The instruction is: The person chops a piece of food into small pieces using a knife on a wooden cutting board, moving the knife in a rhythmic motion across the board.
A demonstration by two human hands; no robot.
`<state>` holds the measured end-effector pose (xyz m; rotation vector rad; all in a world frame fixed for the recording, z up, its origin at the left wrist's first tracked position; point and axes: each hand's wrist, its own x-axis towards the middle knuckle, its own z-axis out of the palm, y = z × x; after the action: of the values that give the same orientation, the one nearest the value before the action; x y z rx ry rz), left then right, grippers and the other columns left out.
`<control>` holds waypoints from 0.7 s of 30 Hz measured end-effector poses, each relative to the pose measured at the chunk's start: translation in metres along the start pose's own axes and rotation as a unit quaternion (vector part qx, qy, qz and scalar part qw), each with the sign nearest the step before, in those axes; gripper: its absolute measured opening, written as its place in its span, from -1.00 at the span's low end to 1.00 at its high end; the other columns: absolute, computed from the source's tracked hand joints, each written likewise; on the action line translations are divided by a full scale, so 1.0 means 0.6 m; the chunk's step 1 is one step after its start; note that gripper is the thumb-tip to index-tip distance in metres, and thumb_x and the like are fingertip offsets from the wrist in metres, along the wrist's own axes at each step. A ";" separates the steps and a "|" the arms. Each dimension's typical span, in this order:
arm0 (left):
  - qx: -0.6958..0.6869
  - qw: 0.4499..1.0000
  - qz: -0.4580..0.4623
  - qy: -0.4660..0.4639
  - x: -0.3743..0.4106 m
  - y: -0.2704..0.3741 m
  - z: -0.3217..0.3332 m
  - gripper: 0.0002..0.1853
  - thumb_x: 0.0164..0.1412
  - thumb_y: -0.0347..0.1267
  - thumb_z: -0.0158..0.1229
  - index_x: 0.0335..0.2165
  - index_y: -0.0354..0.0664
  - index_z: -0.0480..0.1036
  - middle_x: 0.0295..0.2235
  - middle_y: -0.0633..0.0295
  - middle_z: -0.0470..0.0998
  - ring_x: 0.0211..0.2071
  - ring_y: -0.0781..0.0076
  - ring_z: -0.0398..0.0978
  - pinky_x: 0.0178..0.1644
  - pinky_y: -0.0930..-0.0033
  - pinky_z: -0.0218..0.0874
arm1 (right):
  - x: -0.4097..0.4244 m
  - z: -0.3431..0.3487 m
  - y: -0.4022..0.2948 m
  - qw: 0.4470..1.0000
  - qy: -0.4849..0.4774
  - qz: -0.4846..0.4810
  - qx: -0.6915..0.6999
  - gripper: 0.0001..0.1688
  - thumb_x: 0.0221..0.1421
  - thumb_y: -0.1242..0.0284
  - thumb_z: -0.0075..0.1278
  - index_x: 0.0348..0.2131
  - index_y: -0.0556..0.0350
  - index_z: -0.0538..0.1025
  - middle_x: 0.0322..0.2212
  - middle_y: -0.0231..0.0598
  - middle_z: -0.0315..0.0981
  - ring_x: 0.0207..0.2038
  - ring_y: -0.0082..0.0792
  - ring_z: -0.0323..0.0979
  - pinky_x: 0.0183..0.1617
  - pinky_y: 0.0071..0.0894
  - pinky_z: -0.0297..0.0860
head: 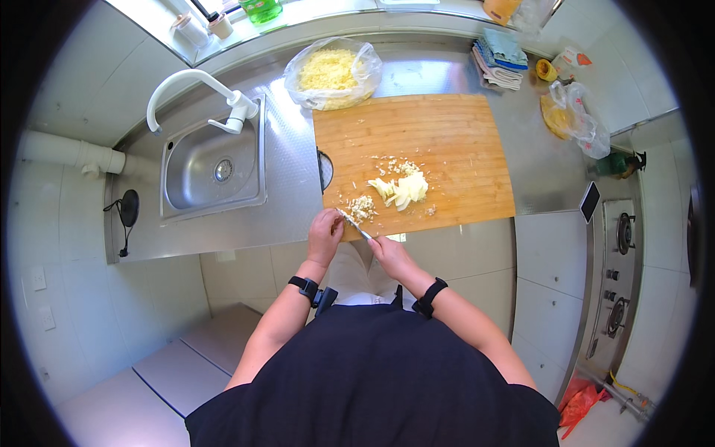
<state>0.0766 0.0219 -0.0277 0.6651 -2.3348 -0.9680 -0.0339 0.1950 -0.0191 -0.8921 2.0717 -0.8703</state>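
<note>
My right hand [394,258] is closed around the handle of a knife [359,229] at the front edge of a wooden cutting board [447,131]. Its narrow blade points up and left, towards my left hand [324,237]. The fingers of that hand are curled at the blade's tip, and whether they pinch it or something small is hidden. Just beyond the blade lies a small heap of finely chopped pale pieces [360,207]. Thin pale-yellow slices [410,190] are piled farther right, with more chopped bits [403,166] scattered behind them.
An open plastic bag of yellow shreds [329,70] sits behind the board. To the left are a steel sink [209,179] and a white faucet [240,109]. Folded cloths [500,58], a knotted plastic bag [575,117], a phone [589,202] and a gas stove [620,268] are on the right.
</note>
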 end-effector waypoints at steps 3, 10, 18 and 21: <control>0.016 1.000 0.007 -0.004 0.001 0.002 -0.004 -0.83 0.02 -0.62 0.18 -0.34 -0.29 0.42 -0.30 0.07 0.48 -0.34 0.19 0.50 -0.30 0.36 0.37 | 0.002 0.000 -0.001 1.000 0.007 0.000 0.027 -0.46 0.30 0.11 -0.22 -0.40 0.28 0.45 -0.54 0.10 0.45 -0.42 0.12 0.43 -0.28 -0.07 0.35; -0.013 1.000 -0.018 0.002 -0.003 -0.011 0.001 -0.82 0.02 -0.63 0.19 -0.34 -0.30 0.41 -0.29 0.06 0.48 -0.35 0.23 0.50 -0.31 0.38 0.39 | -0.008 -0.026 -0.023 0.997 -0.060 0.039 0.025 -0.45 0.28 0.09 -0.21 -0.42 0.27 0.44 -0.44 0.25 0.46 -0.29 0.28 0.41 -0.21 0.11 0.31; -0.017 1.000 -0.020 -0.004 0.000 0.001 -0.004 -0.83 0.01 -0.60 0.19 -0.35 -0.30 0.42 -0.31 0.05 0.48 -0.32 0.11 0.48 -0.25 0.29 0.36 | 0.004 -0.001 -0.001 0.999 -0.016 0.023 0.027 -0.46 0.28 0.09 -0.21 -0.40 0.26 0.44 -0.47 0.19 0.47 -0.33 0.22 0.42 -0.24 0.06 0.31; 0.001 1.000 -0.009 0.016 -0.001 0.005 -0.006 -0.85 0.01 -0.58 0.20 -0.36 -0.29 0.43 -0.33 0.05 0.47 -0.30 0.05 0.45 -0.22 0.23 0.33 | 0.000 -0.014 -0.016 0.998 -0.019 0.040 0.055 -0.47 0.27 0.09 -0.20 -0.39 0.24 0.45 -0.44 0.21 0.47 -0.29 0.27 0.41 -0.21 0.09 0.31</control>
<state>0.0787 0.0220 -0.0235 0.6993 -2.3063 -0.9558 -0.0376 0.1926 -0.0073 -0.7571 1.9920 -0.9088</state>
